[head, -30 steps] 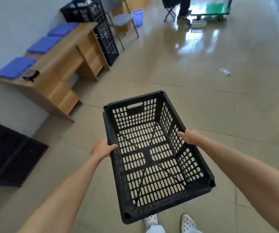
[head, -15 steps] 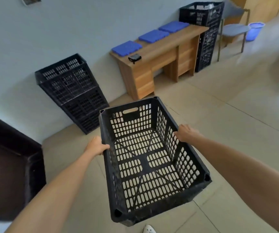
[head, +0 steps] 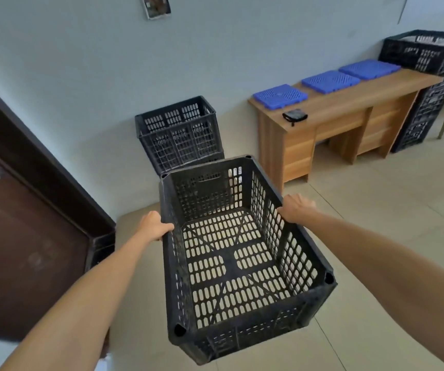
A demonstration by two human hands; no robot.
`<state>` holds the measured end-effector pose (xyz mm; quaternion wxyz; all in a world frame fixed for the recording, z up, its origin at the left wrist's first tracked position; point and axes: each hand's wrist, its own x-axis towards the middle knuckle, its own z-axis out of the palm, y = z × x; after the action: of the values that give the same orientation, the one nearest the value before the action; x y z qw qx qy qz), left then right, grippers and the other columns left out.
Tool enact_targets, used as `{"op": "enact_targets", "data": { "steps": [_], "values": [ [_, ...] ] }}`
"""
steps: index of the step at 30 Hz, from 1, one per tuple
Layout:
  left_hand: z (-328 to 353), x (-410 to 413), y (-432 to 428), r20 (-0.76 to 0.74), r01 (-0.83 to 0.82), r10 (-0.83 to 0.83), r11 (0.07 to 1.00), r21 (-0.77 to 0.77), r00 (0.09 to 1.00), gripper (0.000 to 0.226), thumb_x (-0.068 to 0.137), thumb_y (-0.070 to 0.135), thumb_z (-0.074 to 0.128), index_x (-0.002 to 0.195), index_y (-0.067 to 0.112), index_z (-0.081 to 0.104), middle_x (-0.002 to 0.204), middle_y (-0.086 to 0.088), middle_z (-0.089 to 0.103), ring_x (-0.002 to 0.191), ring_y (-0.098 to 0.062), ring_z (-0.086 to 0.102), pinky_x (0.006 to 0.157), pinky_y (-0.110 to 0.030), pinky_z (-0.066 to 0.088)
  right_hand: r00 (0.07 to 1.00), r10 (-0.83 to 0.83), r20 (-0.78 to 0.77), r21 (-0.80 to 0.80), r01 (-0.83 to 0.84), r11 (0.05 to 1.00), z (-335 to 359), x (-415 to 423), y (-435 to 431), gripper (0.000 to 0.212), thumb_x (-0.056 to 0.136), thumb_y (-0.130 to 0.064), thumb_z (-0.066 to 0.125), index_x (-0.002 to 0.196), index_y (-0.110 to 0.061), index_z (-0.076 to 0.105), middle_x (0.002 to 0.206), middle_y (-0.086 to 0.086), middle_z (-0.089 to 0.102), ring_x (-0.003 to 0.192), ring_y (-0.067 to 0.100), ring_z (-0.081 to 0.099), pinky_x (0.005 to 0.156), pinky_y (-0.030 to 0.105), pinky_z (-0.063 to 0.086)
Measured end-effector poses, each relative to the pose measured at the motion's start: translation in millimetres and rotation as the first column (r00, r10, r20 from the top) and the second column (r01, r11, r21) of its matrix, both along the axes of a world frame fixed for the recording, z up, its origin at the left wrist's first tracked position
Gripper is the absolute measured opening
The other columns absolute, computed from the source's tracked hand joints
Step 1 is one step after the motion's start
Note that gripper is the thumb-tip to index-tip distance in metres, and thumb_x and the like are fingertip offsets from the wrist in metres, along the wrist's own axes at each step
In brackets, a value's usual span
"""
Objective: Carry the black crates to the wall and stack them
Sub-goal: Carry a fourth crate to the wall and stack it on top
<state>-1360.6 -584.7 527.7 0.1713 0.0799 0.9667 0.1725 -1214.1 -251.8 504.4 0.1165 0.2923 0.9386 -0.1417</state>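
Observation:
I hold an empty black slotted crate (head: 231,253) level in front of me, above the floor. My left hand (head: 153,225) grips its left rim and my right hand (head: 294,207) grips its right rim. Straight ahead, a stack of black crates (head: 179,135) stands against the pale wall (head: 87,62); the carried crate's far end hides the stack's lower part. Another tall stack of black crates (head: 429,84) stands at the right end of the desk.
A dark brown door (head: 14,236) fills the left side. A wooden desk (head: 344,121) stands along the wall to the right, with three blue perforated panels (head: 328,81) and a small black object (head: 294,115) on it. Pale tiled floor (head: 376,210) lies below.
The view has swung left and come closer to the wall. The stack of crates now lies straight ahead, just beyond the carried crate. Both hands keep their grip.

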Motion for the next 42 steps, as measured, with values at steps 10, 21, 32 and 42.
{"op": "enact_targets", "data": {
  "steps": [10,21,32,42],
  "values": [
    [51.5,-185.1,-3.2,-0.106,-0.072,0.062,0.992,-0.102,0.993,0.022,0.088,0.032,0.059,0.079,0.012,0.052,0.073,-0.003,0.053,0.065,-0.017,0.050,0.053,-0.028,0.034,0.967,0.236,-0.095,0.114,-0.225,0.968,44.1,-220.8,18.8,0.031,0.099,-0.030,0.050,0.110,-0.005,0.062,0.094,0.007,0.059,0.091,0.028,0.062,0.071,0.034,0.046],
    [130.1,-396.2,-7.2,-0.289,-0.137,0.134,0.991,0.011,0.948,0.015,0.091,0.024,0.058,0.098,0.011,0.060,0.093,-0.008,0.063,0.083,-0.025,0.058,0.071,-0.032,0.043,0.886,0.366,-0.286,0.178,-0.326,0.929,132.7,-470.6,38.2,0.021,0.097,-0.026,0.046,0.092,-0.007,0.053,0.090,0.010,0.056,0.079,0.030,0.054,0.069,0.035,0.043],
    [162.6,-644.4,17.7,-0.385,-0.028,0.018,0.999,-0.020,0.923,0.030,0.087,0.032,0.058,0.066,0.018,0.043,0.067,-0.003,0.051,0.074,-0.030,0.056,0.063,-0.031,0.040,0.889,0.292,-0.352,0.297,-0.190,0.936,161.8,-666.1,54.9,0.029,0.098,-0.029,0.045,0.080,-0.007,0.048,0.076,0.006,0.050,0.072,0.025,0.051,0.065,0.032,0.038],
    [157.2,-810.2,68.7,-0.376,0.013,-0.024,0.999,-0.033,0.926,0.027,0.089,0.036,0.055,0.076,0.015,0.044,0.075,-0.006,0.053,0.075,-0.029,0.055,0.064,-0.032,0.039,0.911,0.210,-0.354,0.287,-0.107,0.952,159.2,-787.6,86.7,0.027,0.097,-0.028,0.044,0.080,-0.007,0.049,0.074,0.005,0.049,0.071,0.026,0.052,0.063,0.032,0.038]
  ]
}}
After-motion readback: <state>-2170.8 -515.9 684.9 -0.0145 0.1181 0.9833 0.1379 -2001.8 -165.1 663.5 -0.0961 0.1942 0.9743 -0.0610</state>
